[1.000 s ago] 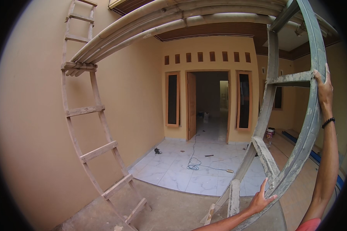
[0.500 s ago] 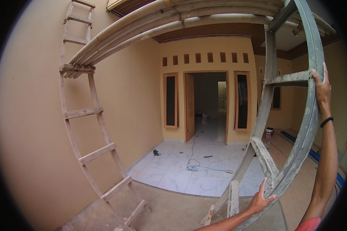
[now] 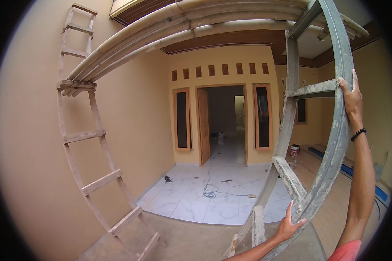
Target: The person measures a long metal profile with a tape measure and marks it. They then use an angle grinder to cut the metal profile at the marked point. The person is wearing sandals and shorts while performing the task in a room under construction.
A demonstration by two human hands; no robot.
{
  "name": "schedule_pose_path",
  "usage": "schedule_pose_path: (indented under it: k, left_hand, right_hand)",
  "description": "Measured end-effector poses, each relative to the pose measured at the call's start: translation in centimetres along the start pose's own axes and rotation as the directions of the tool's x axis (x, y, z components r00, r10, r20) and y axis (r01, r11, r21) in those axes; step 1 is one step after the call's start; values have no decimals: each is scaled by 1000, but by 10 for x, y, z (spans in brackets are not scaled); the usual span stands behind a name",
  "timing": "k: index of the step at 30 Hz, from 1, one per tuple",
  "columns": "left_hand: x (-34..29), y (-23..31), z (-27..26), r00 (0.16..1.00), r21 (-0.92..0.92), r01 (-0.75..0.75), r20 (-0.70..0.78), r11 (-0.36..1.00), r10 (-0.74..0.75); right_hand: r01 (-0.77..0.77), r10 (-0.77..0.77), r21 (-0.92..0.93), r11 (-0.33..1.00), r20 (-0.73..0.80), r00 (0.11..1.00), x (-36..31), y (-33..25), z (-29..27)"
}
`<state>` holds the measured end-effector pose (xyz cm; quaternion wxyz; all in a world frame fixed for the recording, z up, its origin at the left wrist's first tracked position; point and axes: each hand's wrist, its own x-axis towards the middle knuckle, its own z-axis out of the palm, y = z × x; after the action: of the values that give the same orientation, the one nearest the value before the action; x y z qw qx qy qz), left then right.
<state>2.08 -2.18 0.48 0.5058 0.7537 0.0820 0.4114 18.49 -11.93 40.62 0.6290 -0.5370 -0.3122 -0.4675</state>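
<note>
Evidently the right hand point(image 3: 353, 100) grips the right rail of the grey ladder point(image 3: 336, 139), which rises before the right front corner of the tiled floor point(image 3: 183, 204). Lower down, the left hand point(image 3: 286, 228) touches the same rail, thumb and forefinger spread; whether its other fingers curl round, I cannot tell. Poles point(image 3: 161, 26) run overhead from a rung of the wooden ladder point(image 3: 85, 135) to the grey one. An uneven sideways push, or a slipping foot, could tilt either ladder and bring the poles down.
</note>
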Motion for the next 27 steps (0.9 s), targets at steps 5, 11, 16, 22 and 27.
schedule_pose_path:
  k: [5, 11, 16, 22, 27]
  left_hand:
    - [-1, 1, -1, 1000, 23, 13, -1, 1000, -13]
    - [-1, 3, -1, 1000, 14, -1, 1, 1000, 1]
    - [-1, 13, -6, 1000, 63, 12, -11, 998, -11]
    - [1, 2, -1, 996, 85, -66, -48, 994, 70]
    - [-2, 12, -4, 1000, 20, 7, -6, 1000, -7]
  right_hand:
    - [23, -23, 1, 1000, -9, 1000, 0, 1, 1]
    - [-17, 17, -2, 1000, 14, 1000, -4, -11, -6]
    - [-8, 8, -17, 1000, 7, 1000, -5, -11, -3]
    - [-26, 26, -46, 999, 12, 1000, -6, -17, -9]
    - [-28, 29, -36, 999, 25, 999, -7, -18, -11]
